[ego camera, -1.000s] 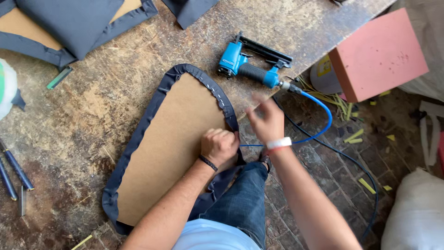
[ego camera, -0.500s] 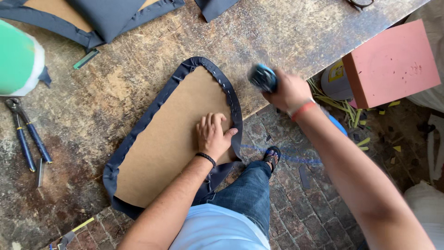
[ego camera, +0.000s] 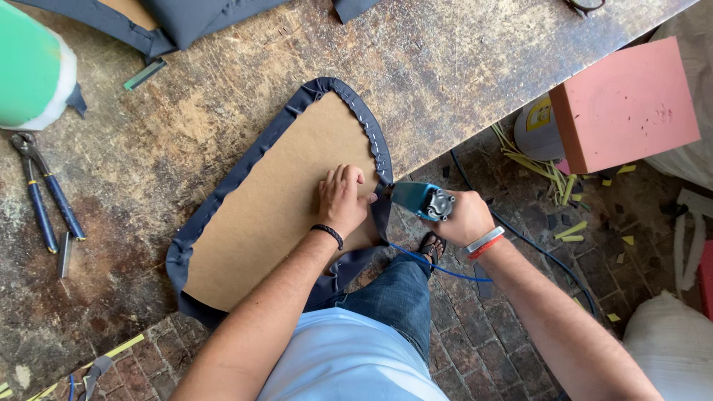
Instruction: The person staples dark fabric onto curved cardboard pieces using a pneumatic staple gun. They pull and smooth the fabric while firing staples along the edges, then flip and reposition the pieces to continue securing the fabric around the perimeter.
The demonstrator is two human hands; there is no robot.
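At the near edge of the worn wooden desk (ego camera: 460, 67) lies a flat seat board (ego camera: 278, 204) of brown fibreboard, roughly triangular with rounded corners, its long axis running diagonally from the lower left up to the right. Dark blue fabric (ego camera: 223, 189) is folded over its rim all the way round, and a row of metal staples (ego camera: 371, 137) pins the fabric along the upper right curve. The left hand (ego camera: 343, 200) rests palm down on the board near its right edge, forearm reaching in from below, fingers (ego camera: 346, 177) extended and close together, pressing the board flat; the thumb side meets the loose fabric flap at the edge. A black band circles that wrist. The right hand (ego camera: 464, 217) sits just beside it, off the desk edge, fingers wrapped tightly round the grip of a blue pneumatic stapler (ego camera: 420, 200) whose nose points left at the fabric flap by the left thumb. A blue air hose (ego camera: 438, 269) trails from the tool down across the person's jeans. The right wrist wears white and red bands.

Further out on the desk, blue-handled pincers (ego camera: 46, 197) lie at the left, with a green and white cylinder (ego camera: 30, 70) above them and another upholstered panel (ego camera: 186, 18) at the top edge. On the brick floor (ego camera: 483, 341) to the right stand a pink foam block (ego camera: 627, 104) and scattered yellow scraps (ego camera: 572, 232).
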